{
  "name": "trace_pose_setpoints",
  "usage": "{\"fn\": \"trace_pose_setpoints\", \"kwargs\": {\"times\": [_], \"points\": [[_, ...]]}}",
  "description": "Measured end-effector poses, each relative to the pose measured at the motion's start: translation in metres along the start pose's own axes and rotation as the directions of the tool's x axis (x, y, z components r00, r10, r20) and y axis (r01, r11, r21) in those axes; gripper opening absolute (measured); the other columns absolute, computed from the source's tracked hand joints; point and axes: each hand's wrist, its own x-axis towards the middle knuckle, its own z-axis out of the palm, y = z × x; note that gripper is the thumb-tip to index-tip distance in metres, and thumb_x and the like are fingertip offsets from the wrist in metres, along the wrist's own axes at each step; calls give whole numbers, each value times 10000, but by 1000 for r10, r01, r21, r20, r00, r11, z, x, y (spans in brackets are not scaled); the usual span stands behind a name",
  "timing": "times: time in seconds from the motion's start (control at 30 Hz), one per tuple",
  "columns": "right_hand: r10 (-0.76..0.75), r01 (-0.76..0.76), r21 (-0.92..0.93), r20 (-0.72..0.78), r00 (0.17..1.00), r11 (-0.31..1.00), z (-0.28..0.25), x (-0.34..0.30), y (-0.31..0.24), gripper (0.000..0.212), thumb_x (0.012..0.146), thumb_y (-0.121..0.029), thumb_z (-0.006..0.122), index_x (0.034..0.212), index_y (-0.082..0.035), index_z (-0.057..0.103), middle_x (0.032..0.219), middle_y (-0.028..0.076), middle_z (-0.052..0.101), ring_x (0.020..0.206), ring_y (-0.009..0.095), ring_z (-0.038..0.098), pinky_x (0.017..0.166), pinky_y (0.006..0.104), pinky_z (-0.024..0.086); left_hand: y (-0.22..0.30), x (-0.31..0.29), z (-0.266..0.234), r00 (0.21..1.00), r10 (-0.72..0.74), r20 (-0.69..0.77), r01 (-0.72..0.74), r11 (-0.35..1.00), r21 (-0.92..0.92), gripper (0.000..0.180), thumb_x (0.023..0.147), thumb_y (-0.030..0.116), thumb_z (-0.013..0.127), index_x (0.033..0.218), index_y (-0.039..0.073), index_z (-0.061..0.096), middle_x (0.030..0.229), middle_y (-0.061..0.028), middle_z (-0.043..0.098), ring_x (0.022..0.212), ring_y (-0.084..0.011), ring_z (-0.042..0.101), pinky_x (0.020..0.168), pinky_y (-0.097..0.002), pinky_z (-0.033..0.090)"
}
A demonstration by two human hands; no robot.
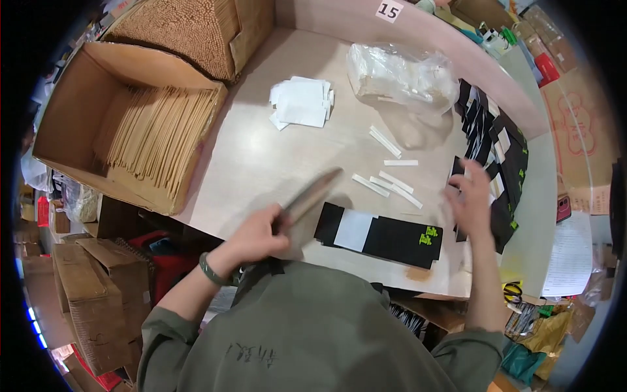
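Right now the left hand [261,232] is closed around a long, slim brownish strip [317,191], blurred, its far end angled up and rightward. Across from it, the right hand [471,199] has fingers apart and bent, right by a pile of black packets [516,163]; whether they touch, I can't tell. Between the hands, a black packet with a white band [392,240] lies on the counter [241,163], small white strips [401,163] scattered just beyond it. Past the left hand sits a white paper stack [302,104].

olive-green top [307,320] | loose matching sleeves [471,358] | green left-wrist bangle [207,269] | dark scrawl [251,355]
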Motion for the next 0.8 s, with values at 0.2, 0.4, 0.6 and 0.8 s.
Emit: {"fn": "trace_pose_setpoints", "kwargs": {"times": [0.2, 0.4, 0.6, 0.8], "points": [[-396, 212, 490, 309, 864, 845, 75, -22, -135, 488, 778, -292, 788, 1154, -32, 617, 1315, 216, 517, 1237, 426, 476, 1059, 488, 401, 62, 1, 63, 882, 371, 291, -374, 926, -47, 335, 723, 175, 678, 973, -11, 554, 995, -184, 564, 886, -331, 593, 796, -393, 493], [87, -286, 363, 478, 874, 887, 33, -9, -175, 387, 906, -393, 638, 800, -25, 584, 933, 194, 654, 935, 371, 623, 748, 450, 503, 31, 2, 28, 968, 62, -243, -11, 979, 205, 423, 724, 154, 756, 1087, 23, 581, 880, -162, 624, 793, -323, 634, 724, -390, 521], [234, -432, 244, 566, 790, 868, 66, -7, -194, 294, 931, -299, 586, 813, -30, 592, 690, 168, 633, 697, 379, 635, 626, 478, 489, 4, -6, 24, 871, 389, -301, -215, 851, 479, 630, 687, 168, 837, 1237, 66, 546, 1022, -113, 590, 839, -326, 631, 727, -418, 524], [324, -543, 372, 508, 798, 753, 79, -7, -198, 210, 819, -219, 633, 725, -32, 612, 626, 163, 615, 640, 372, 628, 603, 465, 487, 13, -18, -4, 919, 394, 16, -325, 735, 595, 729, 673, 197, 857, 1311, 82, 523, 977, -103, 591, 856, -308, 630, 727, -396, 520]]}}
